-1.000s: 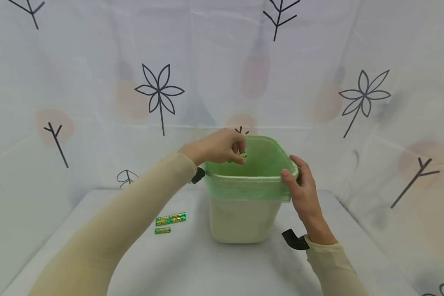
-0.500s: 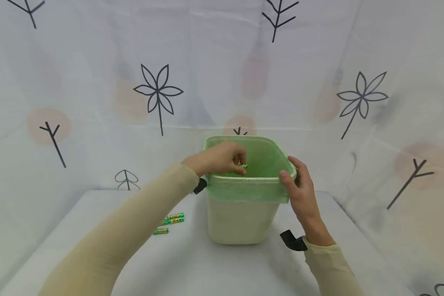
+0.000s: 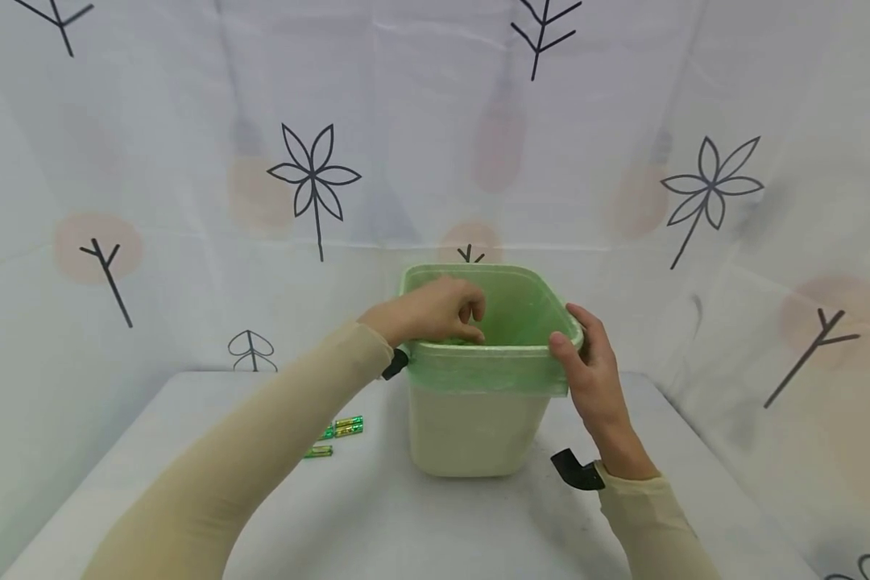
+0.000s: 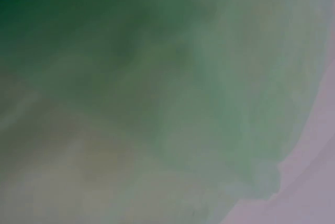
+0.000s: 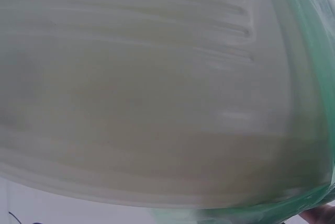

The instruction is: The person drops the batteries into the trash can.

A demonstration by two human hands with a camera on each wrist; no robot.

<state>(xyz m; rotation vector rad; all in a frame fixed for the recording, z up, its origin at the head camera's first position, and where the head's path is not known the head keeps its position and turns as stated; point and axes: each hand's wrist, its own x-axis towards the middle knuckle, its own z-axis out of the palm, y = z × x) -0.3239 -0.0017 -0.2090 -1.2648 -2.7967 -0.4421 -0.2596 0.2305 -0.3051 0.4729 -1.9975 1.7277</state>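
Observation:
My left hand (image 3: pixel 438 310) reaches over the near left rim into a pale bin (image 3: pixel 471 435) lined with a green plastic bag (image 3: pixel 489 370). Its thumb and fingers are loosely bent and apart, with nothing visible between them. In the left wrist view the green bag (image 4: pixel 225 93) fills most of the picture, blurred. My right hand (image 3: pixel 594 366) grips the bin's right rim, thumb on the near side, fingers round the corner. The right wrist view shows the bin's ribbed outer wall (image 5: pixel 141 98) close up, with part of that hand (image 5: pixel 320 214) at the lower right corner.
Several green and gold batteries (image 3: pixel 349 431) lie on the white table (image 3: pixel 377 524) left of the bin, partly hidden behind the left sleeve (image 3: pixel 261 451). A white cloth (image 3: pixel 399 121) with plant drawings hangs behind the table.
My left hand has lowered into the bin. The battery seen between its fingertips earlier no longer shows there, and thumb and fingers have parted. The right hand keeps its hold on the rim.

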